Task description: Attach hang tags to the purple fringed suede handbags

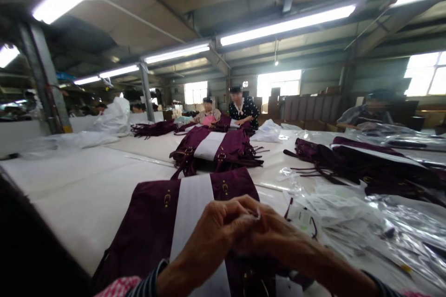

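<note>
Right in front of me lies a purple bag (153,222) with gold buckles and a white paper band (193,199) across its middle. Above it my left hand (221,222) and my right hand (268,227) meet, both with fingers closed. A small whitish bit (258,214) shows at the fingertips, too little of it to name. The fingers of my right hand are partly hidden behind the left. Just right of my hands is a white printed tag (301,218) with a dark cord.
Beyond is a stack of purple bags (240,144) with a white band; more purple bags (348,162) lie right. Transparent plastic bags (362,227) cover the near right of the white table (62,190). Several people, including a person in dotted clothing (251,109), are across the table.
</note>
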A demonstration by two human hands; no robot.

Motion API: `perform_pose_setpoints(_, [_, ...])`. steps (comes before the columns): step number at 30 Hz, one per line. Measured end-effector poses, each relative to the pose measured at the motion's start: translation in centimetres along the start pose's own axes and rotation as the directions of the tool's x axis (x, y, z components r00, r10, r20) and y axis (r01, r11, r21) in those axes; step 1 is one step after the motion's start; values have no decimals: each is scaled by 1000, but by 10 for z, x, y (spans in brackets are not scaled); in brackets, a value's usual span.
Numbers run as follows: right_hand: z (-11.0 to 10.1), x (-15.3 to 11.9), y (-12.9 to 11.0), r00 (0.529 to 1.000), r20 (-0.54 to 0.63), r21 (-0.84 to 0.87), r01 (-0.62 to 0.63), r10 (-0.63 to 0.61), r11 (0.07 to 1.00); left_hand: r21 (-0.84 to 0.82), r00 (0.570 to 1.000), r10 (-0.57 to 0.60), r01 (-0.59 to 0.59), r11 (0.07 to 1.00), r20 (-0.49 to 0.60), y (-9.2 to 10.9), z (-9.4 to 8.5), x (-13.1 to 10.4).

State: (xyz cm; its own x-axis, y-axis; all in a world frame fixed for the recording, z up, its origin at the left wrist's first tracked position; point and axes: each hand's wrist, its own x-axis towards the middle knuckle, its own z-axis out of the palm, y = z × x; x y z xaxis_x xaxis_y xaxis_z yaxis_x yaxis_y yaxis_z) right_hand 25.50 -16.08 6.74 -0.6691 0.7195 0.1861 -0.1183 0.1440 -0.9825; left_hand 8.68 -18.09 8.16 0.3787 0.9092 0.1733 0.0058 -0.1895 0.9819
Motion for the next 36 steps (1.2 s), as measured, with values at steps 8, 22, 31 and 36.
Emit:
perform_pose_setpoints(8, [-14,-1,10,986,-160,-51,-63,54,997,69,973,19,-3,998,-230,-10,14,7])
perform_pose_setpoints(22, [-31,-47,-12,967,-217,-374,-206,131,904,126,990,-137,139,982,-21,-44,21,-11])
perform_pose_setpoints(31, [-56,-58,-22,937,-81,-644,-309,340,700,729,995,80,-95,678,55,-40,13,-49])
perform_pose_setpoints(36, [-51,-47,-9,902,-30,-636,-350,431,687,767,988,92,-156,623,126,-53,20,-55])
